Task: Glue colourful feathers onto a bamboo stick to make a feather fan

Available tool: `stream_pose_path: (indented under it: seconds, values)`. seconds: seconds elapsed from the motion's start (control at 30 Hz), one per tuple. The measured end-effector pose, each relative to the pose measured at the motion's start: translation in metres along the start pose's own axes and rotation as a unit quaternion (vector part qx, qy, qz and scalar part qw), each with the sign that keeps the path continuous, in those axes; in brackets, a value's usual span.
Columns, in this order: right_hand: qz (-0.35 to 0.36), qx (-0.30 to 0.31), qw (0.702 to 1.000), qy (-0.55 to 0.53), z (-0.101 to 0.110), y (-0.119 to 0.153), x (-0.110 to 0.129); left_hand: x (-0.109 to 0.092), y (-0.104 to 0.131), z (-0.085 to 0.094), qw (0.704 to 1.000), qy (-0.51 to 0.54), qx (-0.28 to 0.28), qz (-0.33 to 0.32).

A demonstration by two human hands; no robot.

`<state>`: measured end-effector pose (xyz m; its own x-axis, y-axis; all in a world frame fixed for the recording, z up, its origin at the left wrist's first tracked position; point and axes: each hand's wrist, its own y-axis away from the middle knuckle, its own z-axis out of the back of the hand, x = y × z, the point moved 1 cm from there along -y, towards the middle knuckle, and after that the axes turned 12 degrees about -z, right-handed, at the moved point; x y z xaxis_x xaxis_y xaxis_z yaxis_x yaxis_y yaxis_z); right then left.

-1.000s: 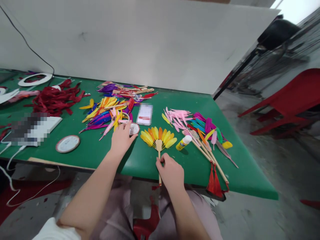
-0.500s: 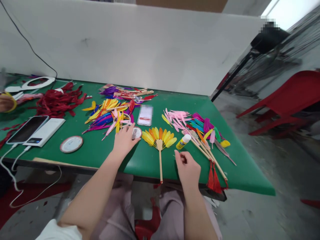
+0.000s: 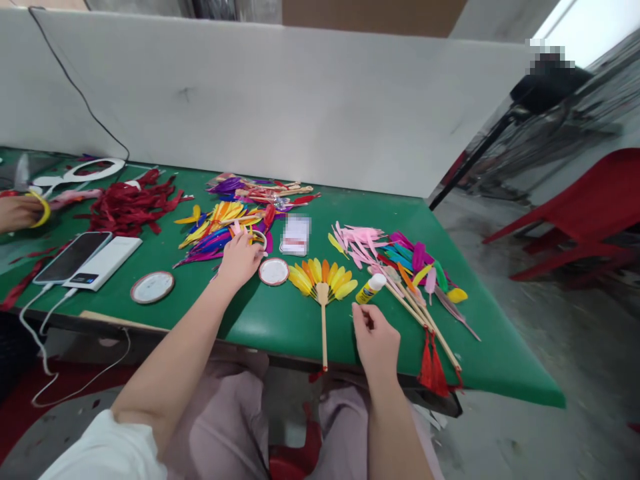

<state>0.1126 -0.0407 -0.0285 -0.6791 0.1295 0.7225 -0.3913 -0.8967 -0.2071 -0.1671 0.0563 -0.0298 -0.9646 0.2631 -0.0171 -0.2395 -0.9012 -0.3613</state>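
Item one: feather fan point(image 3: 323, 293), centre of the frame, flat on the green table point(image 3: 280, 327), its wooden handle point(image 3: 324, 337) pointing to the bottom. Neither hand touched it.

Condition, as judged: well advanced. A full spread of yellow and orange feathers was set around the handle's head. No tassel showed on this handle, whereas red tassels point(image 3: 433, 367) hung from the sticks point(image 3: 435, 330) at lower right; whether one was outstanding, you could not tell. Whether the feathers were firmly fixed did not show either.

Item two: your right hand point(image 3: 376, 337), just right of the handle, fingers curled inward, thumb near the forefinger; whether you pinched anything thin could not be told.

Item three: glue stick point(image 3: 370, 289), white cap end tilted to the upper right, between fan and sticks.

Item four: your left hand point(image 3: 239, 259), left of centre, over the mixed feather pile point(image 3: 213, 233), fingertips beside a pale ring point(image 3: 265, 237); you could not tell whether they gripped.

Item five: a round white disc point(image 3: 274, 271) left of the fan; a second disc point(image 3: 153, 287) farther left.

Item six: pink feathers point(image 3: 363, 238) and multicoloured feathers point(image 3: 417, 257), right of centre, loose.

Item seven: dark red strips point(image 3: 127, 207), upper left; beyond, a co-worker's hand point(image 3: 19, 213) with a yellow-handled tool point(image 3: 44, 210).
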Motion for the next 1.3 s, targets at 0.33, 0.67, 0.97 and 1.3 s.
stream_pose_path:
  seconds: [0.33, 0.67, 0.97, 1.3]
  values:
    - [-0.014, 0.039, 0.999, -0.013, 0.001, 0.001, 0.005, 0.006, 0.032, 0.016, 0.995, 0.010, -0.026, 0.092]
    - [-0.025, 0.075, 0.997, -0.011, -0.003, 0.002, 0.008, 0.002, 0.017, 0.005, 0.977, -0.036, 0.034, 0.207]
    - [-0.028, 0.095, 0.995, -0.008, -0.003, 0.002, 0.009, 0.010, 0.014, 0.009, 0.983, 0.024, 0.015, 0.182]
    - [-0.026, 0.110, 0.993, -0.014, -0.006, 0.003, 0.010, 0.043, -0.010, 0.025, 0.970, 0.080, -0.128, 0.189]
